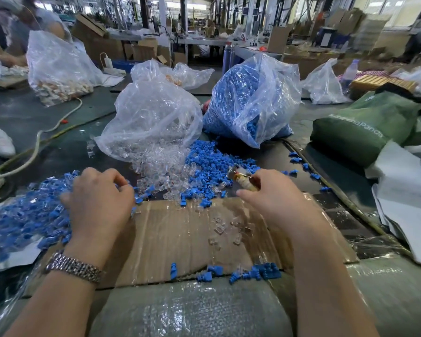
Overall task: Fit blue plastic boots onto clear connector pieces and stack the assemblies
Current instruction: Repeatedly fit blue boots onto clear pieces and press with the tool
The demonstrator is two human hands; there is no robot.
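Cardboard (180, 239) lies flat in front of us in the head view, taped over and glossy, with a few clear connectors (220, 229) scattered on its right half and some blue boots (258, 273) along its near edge. Our left hand (99, 203) rests palm down on the assemblies (27, 215), a heap of blue-and-clear parts at the left; its fingers curl at the heap's edge, and we cannot tell whether they pinch a piece. A metal watch (74, 266) sits on that wrist. Our right hand (275, 193) is raised just above the cardboard's far right corner, fingers clamped on a small tool (243, 177) with a pale body and a metal tip; the frame is too blurred to tell what it is. Beyond the cardboard, loose boots and connectors spill together from 2 plastic bags: the clear bag (151, 120) at center, the blue bag (250, 100) just right of it. A green bag (365, 127) lies well to the right.
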